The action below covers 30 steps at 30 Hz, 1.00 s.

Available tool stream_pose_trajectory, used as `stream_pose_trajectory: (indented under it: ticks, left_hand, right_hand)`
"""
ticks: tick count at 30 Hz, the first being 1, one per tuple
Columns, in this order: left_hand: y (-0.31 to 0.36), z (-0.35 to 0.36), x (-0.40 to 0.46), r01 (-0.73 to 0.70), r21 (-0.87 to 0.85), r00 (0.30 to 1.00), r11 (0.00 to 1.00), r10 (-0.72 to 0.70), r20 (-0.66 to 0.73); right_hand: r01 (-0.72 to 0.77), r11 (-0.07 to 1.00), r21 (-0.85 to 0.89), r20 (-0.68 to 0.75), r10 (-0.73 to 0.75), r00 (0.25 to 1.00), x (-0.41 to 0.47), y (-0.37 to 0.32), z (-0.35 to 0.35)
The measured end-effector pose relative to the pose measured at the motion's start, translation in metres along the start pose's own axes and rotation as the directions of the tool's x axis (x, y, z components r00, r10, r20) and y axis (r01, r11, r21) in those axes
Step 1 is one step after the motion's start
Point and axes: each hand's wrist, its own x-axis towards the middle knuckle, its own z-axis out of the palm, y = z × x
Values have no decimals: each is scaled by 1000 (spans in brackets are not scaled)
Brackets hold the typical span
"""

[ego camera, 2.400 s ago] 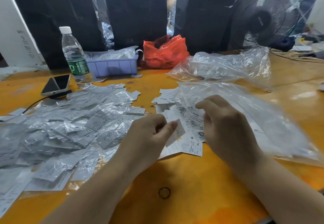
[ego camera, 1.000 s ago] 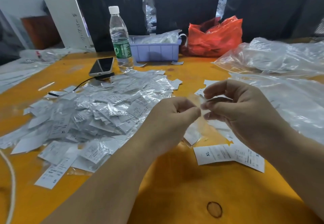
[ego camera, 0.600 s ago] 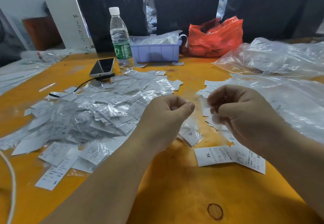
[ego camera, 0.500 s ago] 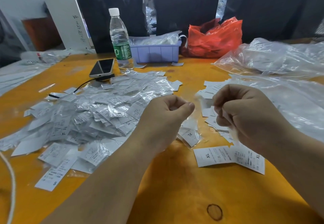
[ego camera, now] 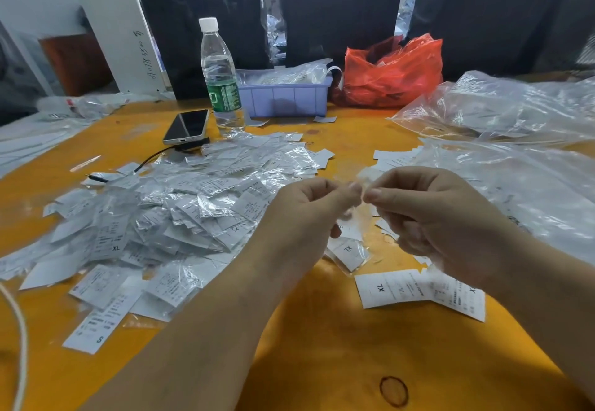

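Item: small clear plastic sleeve (ego camera: pixel 365 175), blurred, held up above the orange table (ego camera: pixel 322 346), between the heap of bagged labels (ego camera: pixel 193 204) and the loose XL labels (ego camera: pixel 415 288).
My left hand (ego camera: pixel 309 214): fingers curled, pinching the sleeve's left edge.
My right hand (ego camera: pixel 441 227): likewise, pinching its right edge.

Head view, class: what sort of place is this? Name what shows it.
Likely a garment-label packing bench: a heap of bagged labels, loose XL labels, and a small clear bag pinched by left hand and right hand.

Close head view down onto table (ego camera: pixel 322 362)
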Motion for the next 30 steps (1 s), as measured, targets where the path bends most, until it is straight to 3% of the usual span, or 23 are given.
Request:
stream_pose_trajectory:
  ticks: [3, 10, 18, 25, 30]
  left_hand:
    - [2, -4, 2, 34, -25, 998, 999, -35, -42]
    - [-1, -6, 3, -16, 5, 999, 1000, 16, -28]
    - [-1, -5, 3, 0, -26, 1000, 1000, 0, -10]
    - [-2, -6, 3, -27, -24, 999, 999, 27, -17]
    - [-1, -7, 2, -35, -20, 999, 999, 35, -24]
  right_hand:
    - [0, 1000, 14, -27, 0, 1000, 2, 0, -2]
    - [-39, 998, -48, 87, 43, 995, 0, -3, -3]
    - [-13, 1000, -18, -56, 12, 998, 2, -4, -4]
    - [-2, 999, -50, 47, 4, 999, 1, -1, -3]
    - [28, 998, -60, 37, -26, 999, 2, 1, -4]
